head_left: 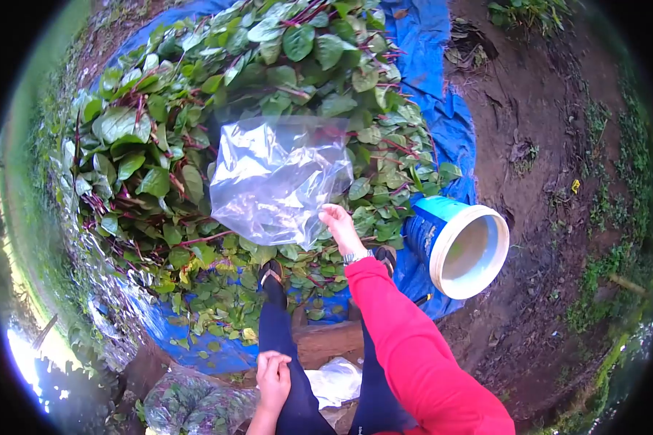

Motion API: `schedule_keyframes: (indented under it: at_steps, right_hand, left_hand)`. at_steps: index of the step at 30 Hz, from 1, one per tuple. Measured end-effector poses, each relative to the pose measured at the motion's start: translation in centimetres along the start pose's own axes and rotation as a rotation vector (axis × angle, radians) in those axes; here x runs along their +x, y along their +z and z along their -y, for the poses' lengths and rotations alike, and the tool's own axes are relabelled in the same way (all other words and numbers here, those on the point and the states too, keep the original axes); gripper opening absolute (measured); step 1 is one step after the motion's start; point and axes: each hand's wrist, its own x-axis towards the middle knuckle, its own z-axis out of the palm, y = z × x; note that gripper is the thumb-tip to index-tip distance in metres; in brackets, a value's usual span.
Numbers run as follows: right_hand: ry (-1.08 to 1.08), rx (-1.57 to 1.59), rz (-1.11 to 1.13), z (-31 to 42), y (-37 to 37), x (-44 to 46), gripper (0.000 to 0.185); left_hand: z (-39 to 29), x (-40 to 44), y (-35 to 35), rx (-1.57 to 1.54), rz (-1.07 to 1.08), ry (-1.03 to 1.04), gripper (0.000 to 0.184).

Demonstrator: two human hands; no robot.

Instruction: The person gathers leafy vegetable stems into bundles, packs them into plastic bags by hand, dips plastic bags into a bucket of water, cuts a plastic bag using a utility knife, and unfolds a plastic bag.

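A clear plastic bag (279,177) lies spread over a big heap of green leaves with purple-red stems (159,145). My right hand (337,223), with a watch at the wrist, is at the bag's lower right edge, thumb and fingers pinched on the plastic. Lower down, my left hand (273,375) rests by my left thigh, its fingers curled and pressed together. Nothing shows in them, though the palm is turned out of sight.
A blue tarp (432,109) lies beneath the leaves. To the right, a white-rimmed blue bucket (466,252) leans open toward me. A filled clear bag of leaves (196,402) stands at lower left, beside wood (329,344) under my legs. Bare soil (537,181) borders the tarp.
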Motion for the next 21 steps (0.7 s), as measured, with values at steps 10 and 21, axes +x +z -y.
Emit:
schedule_keyframes:
  at_steps: [10,21]
  right_hand:
    - [-0.025,0.234,0.215,-0.6,1.2,4.8,0.019]
    - [-0.703,-0.237,0.318,9.6,-2.8,-10.8,0.015]
  left_hand:
    - [-6.3,4.9,10.9,-0.225,0.099,-0.016,0.019]
    - [-6.9,15.4,9.6,-0.619,-0.242,-0.041,0.039]
